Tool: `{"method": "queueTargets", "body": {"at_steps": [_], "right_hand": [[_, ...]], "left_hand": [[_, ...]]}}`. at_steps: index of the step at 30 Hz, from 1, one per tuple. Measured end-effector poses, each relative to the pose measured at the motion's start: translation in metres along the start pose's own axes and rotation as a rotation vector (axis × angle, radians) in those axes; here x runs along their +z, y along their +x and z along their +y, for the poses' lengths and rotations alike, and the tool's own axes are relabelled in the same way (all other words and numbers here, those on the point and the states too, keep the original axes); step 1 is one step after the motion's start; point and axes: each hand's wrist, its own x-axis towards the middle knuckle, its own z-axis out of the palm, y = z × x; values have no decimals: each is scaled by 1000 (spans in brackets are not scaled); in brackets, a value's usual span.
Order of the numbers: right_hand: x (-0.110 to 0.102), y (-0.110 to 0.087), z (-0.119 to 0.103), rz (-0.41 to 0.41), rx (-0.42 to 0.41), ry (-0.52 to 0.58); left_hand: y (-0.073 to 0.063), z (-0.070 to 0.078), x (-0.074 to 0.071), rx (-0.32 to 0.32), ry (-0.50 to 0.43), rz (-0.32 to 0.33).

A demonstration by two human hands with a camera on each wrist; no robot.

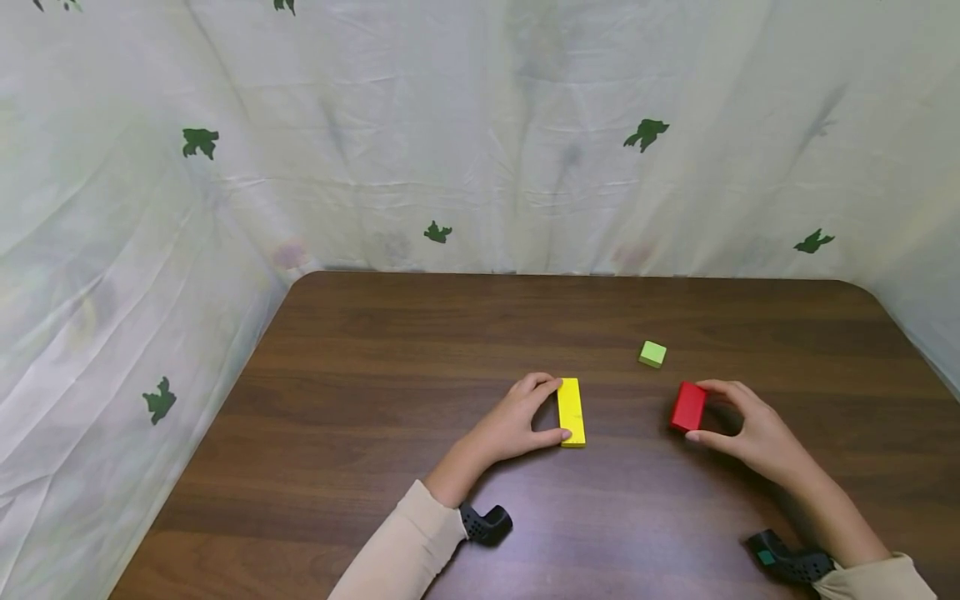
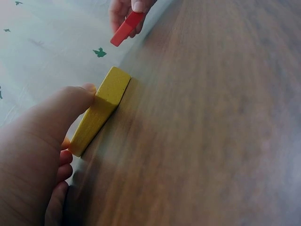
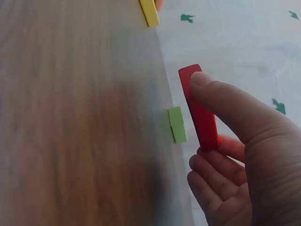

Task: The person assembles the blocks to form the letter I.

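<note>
My left hand pinches a long yellow block by its two ends, thumb at the near end and index finger at the far one. In the left wrist view the yellow block lies along the wood. To the right, my right hand holds a red rectangular block between thumb and fingers. The right wrist view shows the red block raised above the table, its other fingers loosely bent below. Behind it sits a small light green block, touched by neither hand.
Both hands work over a brown wood-grain table with rounded far corners. A pale cloth with green leaf-like patches hangs behind it and at the sides. A black wrist device sits at the left cuff, and another black device at the right.
</note>
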Motion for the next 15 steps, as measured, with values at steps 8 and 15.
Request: {"method": "queueTargets", "body": {"at_steps": [8,15], "right_hand": [[6,5,-7,-11,-48,-36],[11,8,-16,-40,-73,-35]], "left_hand": [[0,0,0,-7,1,-6],[0,-1,0,-8,-1,-5]]}}
